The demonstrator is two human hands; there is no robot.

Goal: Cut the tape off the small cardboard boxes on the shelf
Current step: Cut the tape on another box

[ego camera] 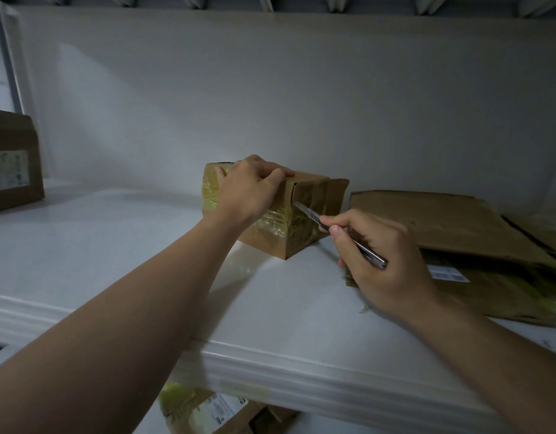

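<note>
Left hand (250, 186) clamps its curled fingers over the top of the small cardboard box (289, 211) mid-shelf (114, 252) while the right hand (377, 261) pinches the slim knife (339, 233) against its tape (275, 219) — light, crushable card, probably best steadied from above.

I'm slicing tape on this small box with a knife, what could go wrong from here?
The utility knife blade points toward your left hand gripping the small box; a slip might cut it. The box, steadied by that hand alone, could skid on the smooth shelf and throw the cut off line.
</note>
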